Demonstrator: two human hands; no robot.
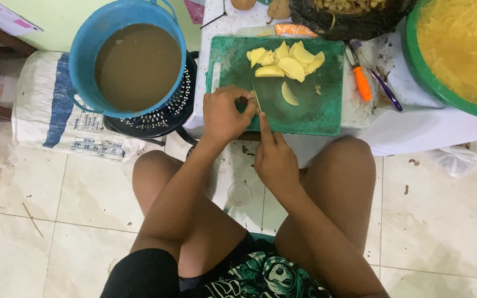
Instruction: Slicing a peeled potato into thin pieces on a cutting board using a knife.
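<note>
Potato piece (254, 102) pinched between both hands, knife (256, 96) touching.

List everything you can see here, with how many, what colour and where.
cutting board: one, green, on the white table edge
potato slices: a pile plus one apart, pale yellow, on the board
knife: one, thin blade, between the hands
peelers: two, orange and purple handles, right of the board
bucket: one, blue, full of murky brown water, on a black stool
basin: one, green, holding yellow shreds, top right
black bag: one, holding peelings, behind the board
sack: one, white and blue, on the tiled floor
left hand: one, steadying a piece at the blade
right hand: one, on the knife, forefinger along it
</note>
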